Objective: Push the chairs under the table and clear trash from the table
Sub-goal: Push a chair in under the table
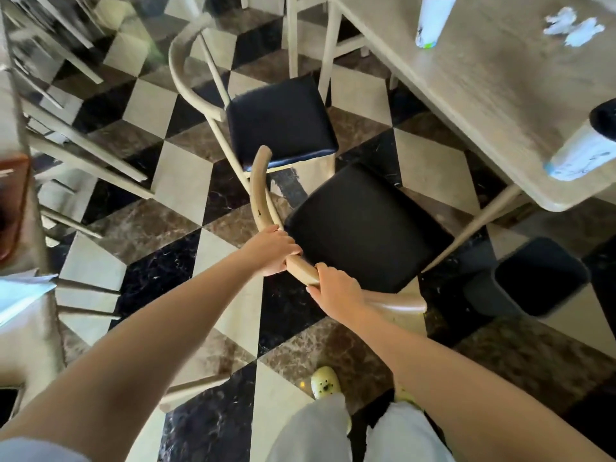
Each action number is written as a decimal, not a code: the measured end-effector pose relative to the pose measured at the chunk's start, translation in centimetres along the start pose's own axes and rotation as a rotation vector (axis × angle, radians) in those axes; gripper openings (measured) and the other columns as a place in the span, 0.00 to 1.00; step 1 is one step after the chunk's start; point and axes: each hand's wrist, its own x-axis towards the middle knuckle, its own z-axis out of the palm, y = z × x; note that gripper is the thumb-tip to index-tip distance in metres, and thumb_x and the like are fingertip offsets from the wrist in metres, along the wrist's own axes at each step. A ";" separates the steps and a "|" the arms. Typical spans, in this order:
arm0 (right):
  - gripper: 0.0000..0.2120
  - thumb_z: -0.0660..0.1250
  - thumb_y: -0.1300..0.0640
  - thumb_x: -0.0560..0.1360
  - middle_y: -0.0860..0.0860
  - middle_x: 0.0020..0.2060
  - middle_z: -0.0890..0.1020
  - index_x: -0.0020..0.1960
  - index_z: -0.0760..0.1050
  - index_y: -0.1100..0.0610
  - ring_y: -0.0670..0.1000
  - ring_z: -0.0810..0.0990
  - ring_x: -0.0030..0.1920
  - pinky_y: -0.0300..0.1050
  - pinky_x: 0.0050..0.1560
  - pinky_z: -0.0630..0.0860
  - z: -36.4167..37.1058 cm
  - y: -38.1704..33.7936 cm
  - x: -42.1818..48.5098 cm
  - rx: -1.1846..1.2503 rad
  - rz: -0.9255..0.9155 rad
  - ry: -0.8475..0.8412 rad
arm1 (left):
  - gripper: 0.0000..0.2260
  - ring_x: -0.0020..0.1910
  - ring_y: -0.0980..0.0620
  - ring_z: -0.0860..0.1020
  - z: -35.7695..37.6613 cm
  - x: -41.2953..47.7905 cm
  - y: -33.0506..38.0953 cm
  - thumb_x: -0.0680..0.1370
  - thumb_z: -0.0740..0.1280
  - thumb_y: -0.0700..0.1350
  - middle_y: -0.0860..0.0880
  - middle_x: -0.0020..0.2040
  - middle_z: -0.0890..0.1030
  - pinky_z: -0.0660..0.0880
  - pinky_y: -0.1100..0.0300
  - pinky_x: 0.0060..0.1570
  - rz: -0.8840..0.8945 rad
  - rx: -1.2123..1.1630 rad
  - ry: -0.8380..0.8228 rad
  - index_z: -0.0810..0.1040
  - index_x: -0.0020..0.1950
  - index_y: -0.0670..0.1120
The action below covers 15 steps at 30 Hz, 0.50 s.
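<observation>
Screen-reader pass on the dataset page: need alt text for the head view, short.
Seen from above, a person's left hand and right hand grip the curved wooden backrest of a black-seated chair standing just outside a wooden table. A second chair stands beyond it on the checkered floor; the table holds two cups and crumpled white paper.

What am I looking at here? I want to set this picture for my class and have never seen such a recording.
There is no machine: a person wears a camera on the head, looking down at both bare arms. The left hand and right hand grip the curved wooden back of the near chair, whose black seat points toward the table. A second chair stands beyond. On the table are two cups and crumpled paper. A dark bin stands nearby.
</observation>
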 end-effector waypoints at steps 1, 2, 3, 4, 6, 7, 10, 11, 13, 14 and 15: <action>0.21 0.62 0.46 0.79 0.55 0.57 0.80 0.65 0.67 0.58 0.57 0.80 0.56 0.52 0.52 0.77 0.0 -0.5 0.4 0.003 0.002 0.008 | 0.19 0.69 0.49 0.70 -0.1 0.0 -0.6 0.77 0.65 0.48 0.52 0.67 0.76 0.59 0.49 0.72 0.008 0.000 0.007 0.71 0.69 0.52; 0.21 0.62 0.46 0.79 0.55 0.57 0.80 0.65 0.67 0.58 0.57 0.81 0.56 0.52 0.52 0.78 0.0 -1.0 0.8 0.006 -0.001 0.012 | 0.19 0.69 0.50 0.70 -0.2 0.0 -1.3 0.77 0.65 0.48 0.52 0.67 0.76 0.58 0.49 0.73 0.016 -0.006 0.018 0.72 0.69 0.52; 0.21 0.62 0.46 0.79 0.55 0.57 0.80 0.66 0.67 0.58 0.56 0.81 0.56 0.51 0.51 0.78 0.0 -1.3 1.2 0.010 -0.008 0.014 | 0.19 0.69 0.50 0.70 -0.2 -0.1 -2.0 0.77 0.65 0.48 0.52 0.67 0.76 0.58 0.49 0.73 0.024 -0.012 0.027 0.72 0.69 0.52; 0.22 0.62 0.46 0.79 0.55 0.57 0.80 0.67 0.66 0.58 0.56 0.81 0.55 0.51 0.51 0.79 0.1 -1.6 1.5 0.015 -0.014 0.016 | 0.19 0.69 0.50 0.70 -0.2 0.0 -2.7 0.77 0.65 0.48 0.52 0.67 0.76 0.57 0.49 0.73 0.030 -0.016 0.032 0.72 0.69 0.52; 0.23 0.62 0.46 0.79 0.54 0.57 0.80 0.68 0.66 0.57 0.55 0.82 0.54 0.50 0.50 0.79 0.1 -1.9 2.1 0.019 -0.027 0.021 | 0.19 0.69 0.50 0.69 -0.2 0.2 -3.7 0.77 0.66 0.50 0.52 0.66 0.76 0.57 0.49 0.73 0.040 -0.022 0.028 0.72 0.68 0.52; 0.23 0.62 0.46 0.78 0.53 0.56 0.81 0.68 0.66 0.57 0.55 0.83 0.53 0.49 0.49 0.79 0.2 -1.8 2.4 0.016 -0.036 0.026 | 0.19 0.69 0.50 0.69 -0.1 0.4 -4.3 0.77 0.66 0.51 0.53 0.66 0.76 0.56 0.49 0.74 0.049 -0.031 0.019 0.72 0.68 0.52; 0.20 0.61 0.45 0.78 0.52 0.51 0.82 0.64 0.69 0.56 0.54 0.84 0.48 0.47 0.45 0.80 0.7 -1.5 2.5 0.002 -0.067 0.073 | 0.21 0.70 0.50 0.68 0.1 1.0 -5.7 0.76 0.68 0.52 0.52 0.67 0.76 0.54 0.49 0.75 0.083 -0.056 -0.008 0.72 0.69 0.52; 0.19 0.61 0.45 0.78 0.51 0.48 0.82 0.63 0.70 0.56 0.53 0.84 0.45 0.47 0.42 0.80 0.9 -1.4 2.3 -0.005 -0.075 0.108 | 0.22 0.70 0.50 0.68 0.2 1.2 -6.0 0.75 0.68 0.52 0.52 0.67 0.75 0.54 0.49 0.75 0.096 -0.054 -0.010 0.72 0.69 0.52; 0.18 0.63 0.45 0.76 0.51 0.42 0.82 0.60 0.73 0.56 0.53 0.84 0.38 0.46 0.35 0.78 1.4 -1.5 2.1 -0.031 -0.070 0.176 | 0.22 0.68 0.50 0.70 0.4 1.8 -6.7 0.75 0.68 0.54 0.52 0.66 0.77 0.56 0.51 0.74 0.131 -0.053 -0.011 0.73 0.68 0.52; 0.18 0.64 0.45 0.75 0.51 0.39 0.82 0.58 0.74 0.56 0.53 0.83 0.35 0.46 0.32 0.78 1.6 -1.6 2.1 -0.042 -0.058 0.196 | 0.22 0.67 0.50 0.71 0.4 2.2 -7.0 0.74 0.68 0.55 0.52 0.65 0.78 0.57 0.52 0.73 0.150 -0.059 -0.017 0.74 0.67 0.52; 0.18 0.66 0.45 0.74 0.50 0.37 0.81 0.56 0.75 0.57 0.52 0.82 0.32 0.45 0.30 0.78 1.8 -1.7 2.1 -0.060 -0.051 0.210 | 0.22 0.65 0.50 0.72 0.3 2.5 -7.3 0.74 0.69 0.56 0.52 0.63 0.78 0.58 0.53 0.73 0.170 -0.068 -0.031 0.75 0.66 0.52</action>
